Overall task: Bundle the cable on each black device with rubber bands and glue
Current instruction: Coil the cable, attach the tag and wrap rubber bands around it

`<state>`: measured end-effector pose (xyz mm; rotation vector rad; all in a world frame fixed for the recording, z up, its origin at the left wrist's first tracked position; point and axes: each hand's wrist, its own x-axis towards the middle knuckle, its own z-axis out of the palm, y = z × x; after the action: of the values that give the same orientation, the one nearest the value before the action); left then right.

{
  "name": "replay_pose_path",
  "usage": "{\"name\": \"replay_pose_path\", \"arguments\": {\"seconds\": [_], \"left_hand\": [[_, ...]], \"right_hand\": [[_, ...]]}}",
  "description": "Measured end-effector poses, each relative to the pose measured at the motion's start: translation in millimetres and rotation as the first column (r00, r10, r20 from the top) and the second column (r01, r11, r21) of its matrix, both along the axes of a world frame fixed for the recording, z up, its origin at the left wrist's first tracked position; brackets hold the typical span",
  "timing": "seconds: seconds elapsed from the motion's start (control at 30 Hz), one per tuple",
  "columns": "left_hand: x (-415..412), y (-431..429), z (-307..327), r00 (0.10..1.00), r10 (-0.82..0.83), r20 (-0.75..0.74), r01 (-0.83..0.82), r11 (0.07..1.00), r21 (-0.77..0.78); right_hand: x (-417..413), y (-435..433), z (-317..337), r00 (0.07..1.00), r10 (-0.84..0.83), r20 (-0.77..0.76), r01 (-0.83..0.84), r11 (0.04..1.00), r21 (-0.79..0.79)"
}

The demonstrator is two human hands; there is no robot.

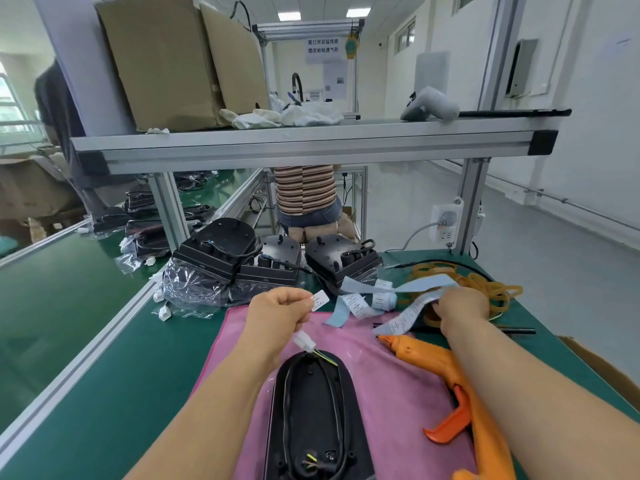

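My left hand (277, 315) pinches a small white label (319, 301). My right hand (462, 308) lies over the rubber bands (504, 292); I cannot tell its grip. The black device (308, 410) lies on the pink cloth (391, 379) between my forearms. Separate one band only.

Four black devices are sitting on the tabletop (180, 341): one near device (311, 420) on the single pink cloth (391, 386), plus a left device (221, 244), a middle device (280, 258) and a right device (337, 256) grouped at the far edge. One orange glue gun (433, 358) is lying alongside. Two grips are showing: the left grip (277, 315), pinching one white label (319, 301), and the right grip (462, 304). The rubber bands (505, 294) are forming one tangled pile, uncountable. Two cardboard boxes are standing on the upper shelf (311, 136): the large box (156, 64) and the smaller box (239, 60).
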<state>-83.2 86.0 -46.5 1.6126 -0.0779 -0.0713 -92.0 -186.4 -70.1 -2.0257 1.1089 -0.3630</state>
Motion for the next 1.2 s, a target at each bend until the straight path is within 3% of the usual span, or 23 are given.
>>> {"name": "replay_pose_path", "arguments": {"seconds": [0.07, 0.1, 0.17, 0.2, 0.27, 0.33, 0.43, 0.5, 0.57, 0.67, 0.73, 0.8, 0.87, 0.97, 1.2], "left_hand": [[0, 2, 0, 1.0, -0.004, 0.005, 0.004, 1.0, 0.02], [0, 3, 1, 1.0, -0.01, 0.018, 0.009, 0.999, 0.047], [0, 5, 1, 0.997, -0.036, 0.074, 0.025, 0.989, 0.146], [0, 6, 2, 0.992, -0.058, 0.113, 0.032, 0.975, 0.22], [-1, 6, 4, 0.973, -0.12, 0.2, 0.032, 0.918, 0.394], [-4, 4, 6, 0.944, -0.194, 0.266, 0.029, 0.853, 0.521], [-9, 4, 12, 0.888, -0.323, 0.328, 0.034, 0.756, 0.653], [-11, 7, 16, 0.849, -0.384, 0.362, 0.019, 0.708, 0.706], [-14, 10, 19, 0.841, -0.39, 0.374, 0.001, 0.694, 0.72], [-16, 12, 17, 0.888, -0.207, 0.412, -0.074, 0.817, 0.571], [-14, 13, 13, 0.932, 0.0, 0.363, -0.145, 0.916, 0.374], [-11, 14, 9, 0.985, 0.064, 0.158, -0.089, 0.984, 0.157], [-13, 12, 7, 0.999, -0.007, -0.054, 0.004, 0.999, -0.046], [-16, 7, 6, 0.982, -0.069, -0.175, 0.035, 0.981, -0.189], [-16, 6, 6, 0.988, 0.003, -0.154, -0.037, 0.975, -0.218]], "right_hand": [[1, -3, 0, 0.964, -0.172, 0.201, 0.105, 0.946, 0.307], [-3, 5, 4, 0.967, -0.133, 0.219, 0.082, 0.97, 0.228], [-4, 17, 9, 0.99, -0.017, 0.138, 0.034, 0.992, -0.123], [-5, 26, 14, 0.991, 0.055, 0.122, -0.018, 0.96, -0.281], [-9, 53, 29, 0.941, 0.281, 0.189, -0.177, 0.884, -0.433], [-14, 83, 40, 0.797, 0.555, 0.239, -0.457, 0.812, -0.363], [-22, 119, 48, 0.571, 0.808, 0.144, -0.773, 0.589, -0.237], [-24, 131, 49, 0.549, 0.829, 0.108, -0.79, 0.557, -0.256], [-24, 134, 47, 0.582, 0.8, 0.146, -0.763, 0.599, -0.241], [-27, 136, 43, 0.635, 0.703, 0.32, -0.737, 0.676, -0.024], [-26, 139, 41, 0.703, 0.518, 0.487, -0.679, 0.693, 0.243], [-24, 143, 39, 0.782, 0.219, 0.583, -0.591, 0.556, 0.584], [-22, 147, 37, 0.833, 0.013, 0.553, -0.517, 0.375, 0.769], [-23, 157, 34, 0.847, -0.052, 0.53, -0.497, 0.28, 0.821], [-25, 167, 33, 0.831, -0.071, 0.551, -0.522, 0.241, 0.818]]}}
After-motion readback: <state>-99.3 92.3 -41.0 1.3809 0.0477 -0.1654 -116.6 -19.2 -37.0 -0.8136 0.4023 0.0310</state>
